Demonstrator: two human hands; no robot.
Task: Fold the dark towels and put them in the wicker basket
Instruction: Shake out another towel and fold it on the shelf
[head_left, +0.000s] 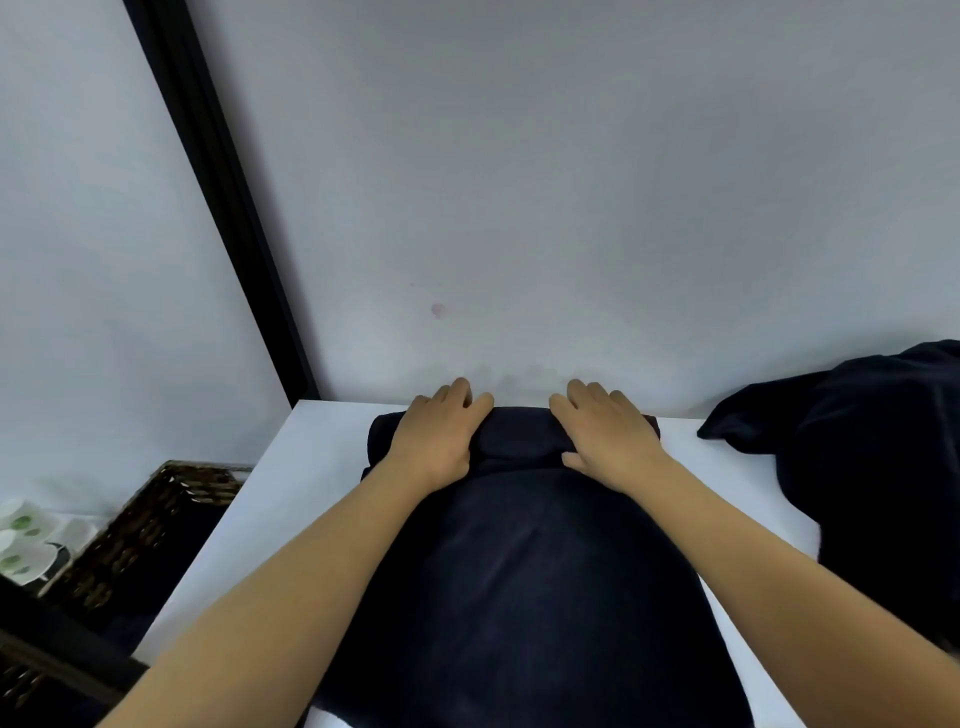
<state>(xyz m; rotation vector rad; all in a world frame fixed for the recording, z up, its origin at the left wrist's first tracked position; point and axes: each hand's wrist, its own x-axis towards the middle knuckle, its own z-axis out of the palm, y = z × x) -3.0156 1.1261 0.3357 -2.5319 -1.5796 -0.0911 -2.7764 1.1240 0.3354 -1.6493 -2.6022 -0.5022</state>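
Note:
A dark navy towel (519, 571) lies spread lengthwise on the white table (291, 493), its far end rolled or folded into a thick band by the wall. My left hand (439, 441) lies on the left part of that band, fingers over its far edge and thumb on the near side. My right hand (605, 436) lies on the right part the same way. Whether the fingers curl round the band or only press on it is unclear. The wicker basket (156, 525) stands lower down, left of the table, with dark cloth inside.
A heap of more dark towels (857, 467) sits on the table's right side. A grey wall rises right behind the table, with a black vertical frame (218, 208) at the left. White cups with green dots (21, 540) stand beside the basket.

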